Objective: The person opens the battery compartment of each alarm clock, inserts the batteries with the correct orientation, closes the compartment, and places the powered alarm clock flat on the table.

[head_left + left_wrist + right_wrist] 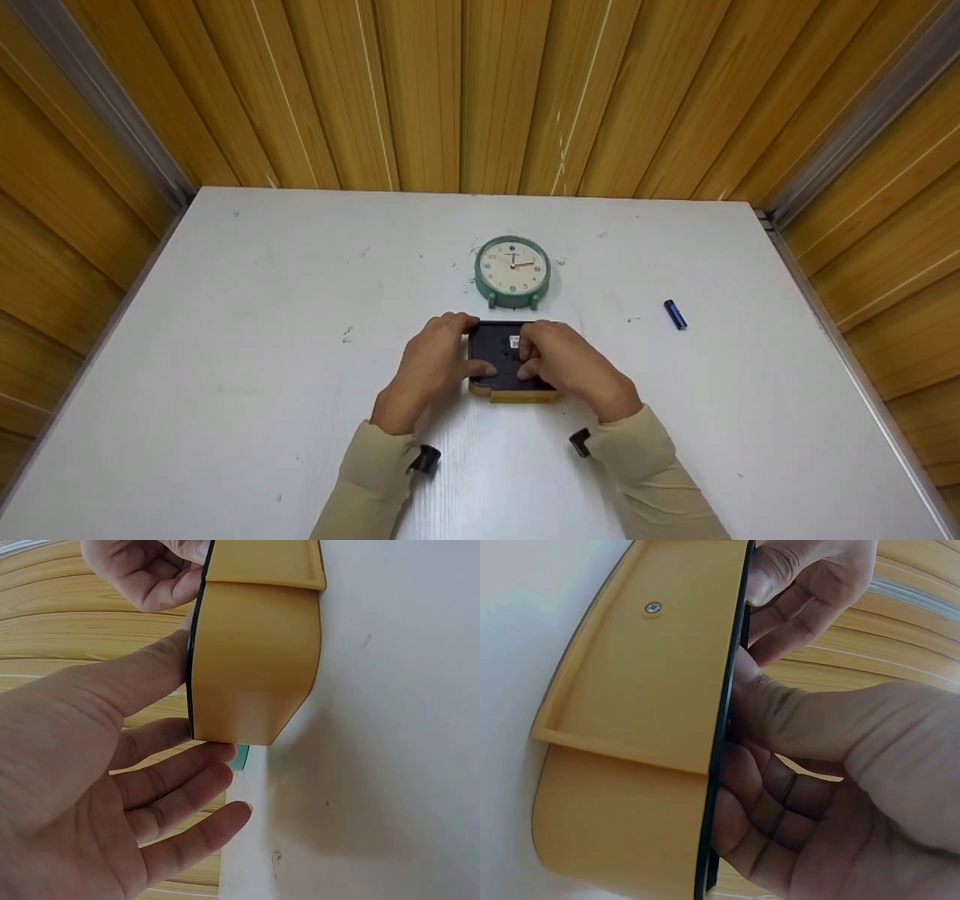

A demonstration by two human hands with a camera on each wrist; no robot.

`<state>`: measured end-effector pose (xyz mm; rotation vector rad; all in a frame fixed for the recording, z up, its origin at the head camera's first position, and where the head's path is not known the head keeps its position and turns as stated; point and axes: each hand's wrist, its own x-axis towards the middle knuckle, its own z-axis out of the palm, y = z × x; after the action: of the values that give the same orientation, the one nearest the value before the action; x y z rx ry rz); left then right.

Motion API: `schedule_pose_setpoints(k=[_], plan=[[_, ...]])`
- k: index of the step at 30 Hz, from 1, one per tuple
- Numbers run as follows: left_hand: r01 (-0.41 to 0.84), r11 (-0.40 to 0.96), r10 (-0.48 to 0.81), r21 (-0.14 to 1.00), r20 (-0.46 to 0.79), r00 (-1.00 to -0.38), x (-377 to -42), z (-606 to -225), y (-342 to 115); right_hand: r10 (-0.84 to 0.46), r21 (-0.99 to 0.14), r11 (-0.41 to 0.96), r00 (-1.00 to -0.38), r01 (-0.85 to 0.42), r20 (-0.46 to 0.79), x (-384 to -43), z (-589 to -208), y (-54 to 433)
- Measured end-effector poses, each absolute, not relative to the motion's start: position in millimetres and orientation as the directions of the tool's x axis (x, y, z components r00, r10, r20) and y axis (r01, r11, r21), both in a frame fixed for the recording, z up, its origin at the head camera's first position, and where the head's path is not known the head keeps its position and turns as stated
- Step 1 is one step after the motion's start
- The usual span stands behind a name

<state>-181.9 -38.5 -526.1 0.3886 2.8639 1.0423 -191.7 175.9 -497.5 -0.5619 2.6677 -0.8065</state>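
- Fingers (176, 771) of the left hand (433, 356): two tips touch the side of the yellow case (523, 397), thumb over its back. I read a narrow, light hold at one end; the other two fingers stand free.
- Right hand (564, 356): fingers curled in against the black back (491, 349), thumb close by them. Tips partly hidden on my feeds; I cannot tell whether they pinch anything.
- Case lies back-up on the table (225, 360), between the hands, with the green clock (513, 271) face up just beyond it.
- Risk, my judgement: the case could pivot or skid if the right fingers pry or push harder than that light left hold can brace.
- A forward shove could run it into the clock, given how near they are.
- The blue battery (675, 315) lies loose, well to the right; being round, it could roll if the table is jolted.
- Containers: the case is my only candidate. Right fingers cover part of its back beside a white label (514, 342), so I cannot confirm a compartment or any contents. The battery I can see is outside it.
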Motion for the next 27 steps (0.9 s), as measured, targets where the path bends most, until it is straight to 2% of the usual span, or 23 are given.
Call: schedule_pose_setpoints(k=[27], plan=[[0.231, 0.731, 0.267, 0.642, 0.042, -0.963, -181.3, -527.2, -40.3, -0.424, -0.549, 0.789, -0.891, -0.275, -0.164, -193.0, -496.8, 181.8]])
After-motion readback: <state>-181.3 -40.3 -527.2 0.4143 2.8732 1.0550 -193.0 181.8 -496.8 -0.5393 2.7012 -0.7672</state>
